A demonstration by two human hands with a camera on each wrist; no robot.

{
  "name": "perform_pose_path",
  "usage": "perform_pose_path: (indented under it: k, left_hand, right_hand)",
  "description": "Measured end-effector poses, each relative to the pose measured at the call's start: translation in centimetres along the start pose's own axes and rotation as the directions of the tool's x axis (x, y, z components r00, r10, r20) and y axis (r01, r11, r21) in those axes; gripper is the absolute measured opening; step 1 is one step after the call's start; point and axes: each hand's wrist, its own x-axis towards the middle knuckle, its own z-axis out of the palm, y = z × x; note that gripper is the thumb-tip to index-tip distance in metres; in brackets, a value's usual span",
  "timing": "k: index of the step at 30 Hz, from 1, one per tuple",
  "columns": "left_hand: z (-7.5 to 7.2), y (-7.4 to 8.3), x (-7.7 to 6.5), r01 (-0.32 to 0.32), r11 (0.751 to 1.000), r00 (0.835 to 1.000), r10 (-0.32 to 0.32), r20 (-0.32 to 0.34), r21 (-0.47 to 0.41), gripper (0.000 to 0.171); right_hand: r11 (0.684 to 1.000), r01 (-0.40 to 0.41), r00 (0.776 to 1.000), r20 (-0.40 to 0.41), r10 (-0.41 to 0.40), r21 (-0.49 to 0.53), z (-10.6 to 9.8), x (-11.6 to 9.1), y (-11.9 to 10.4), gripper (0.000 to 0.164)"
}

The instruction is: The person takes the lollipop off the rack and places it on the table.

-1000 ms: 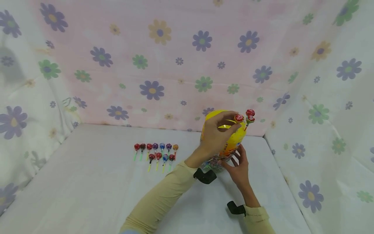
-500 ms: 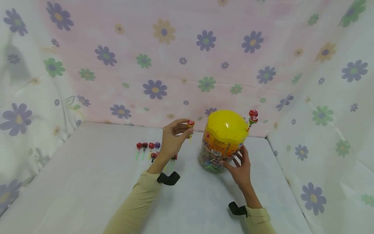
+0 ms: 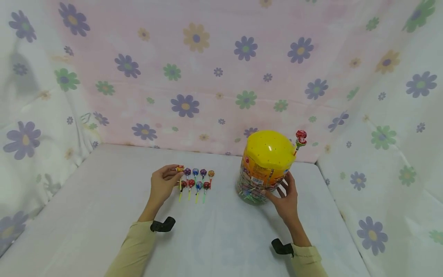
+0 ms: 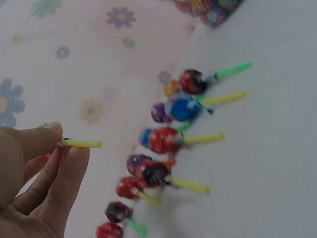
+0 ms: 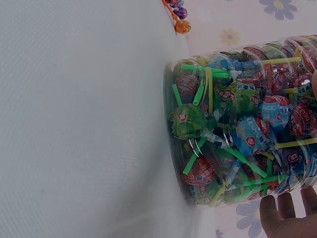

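Note:
My left hand [image 3: 162, 184] pinches a lollipop [image 3: 180, 168] with a yellow stick [image 4: 83, 144] between thumb and fingers, over the left end of two rows of lollipops [image 3: 191, 184] on the table. Those have red, purple, blue and orange wrappers with coloured sticks. On the right, my right hand [image 3: 286, 198] grips the side of a clear jar [image 5: 242, 129] full of wrapped lollipops, with a yellow lid [image 3: 270, 148] and an orange label. The jar stands slightly tilted in the head view. Two red lollipops [image 3: 301, 137] stick out of the lid's right edge.
A white cloth covers the table [image 3: 221, 238]. Flower-patterned curtains [image 3: 214, 77] enclose it at the back and both sides. Each wrist wears a black camera mount [image 3: 162, 224].
My left hand has taken a lollipop from beside the jar's lid and moved left with it to the rows. The right hand keeps its grip on the jar.

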Motion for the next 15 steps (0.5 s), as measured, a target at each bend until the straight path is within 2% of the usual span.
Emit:
perform_pose_path:
  k: [5,6,10,15]
  left_hand:
    - [-1.3,-2.1,-0.2,0.063,0.983,0.998,-0.061,-0.017,0.172,0.033]
    - [-1.4,-2.8,0.0,0.06,0.976,0.998,-0.058,-0.016,0.208,0.033]
    - [-1.7,-3.8,0.2,0.06,0.942,0.998,-0.067,0.008,0.331,0.032]
    - [-1.8,-4.8,0.4,0.069,0.925,0.996,-0.084,0.023,0.374,0.031]
  right_hand:
    - [1.0,-0.001,1.0,-0.003,0.001,0.005,-0.1,0.1,0.3,0.096]
    - [1.0,0.002,1.0,-0.003,-0.002,0.003,-0.1,0.2,0.3,0.096]
    - [1.0,0.01,1.0,-0.001,-0.01,-0.001,0.0,-0.1,-0.4,0.096]
    - [1.0,0.009,1.0,0.002,-0.009,-0.005,0.1,-0.2,-0.5,0.096]
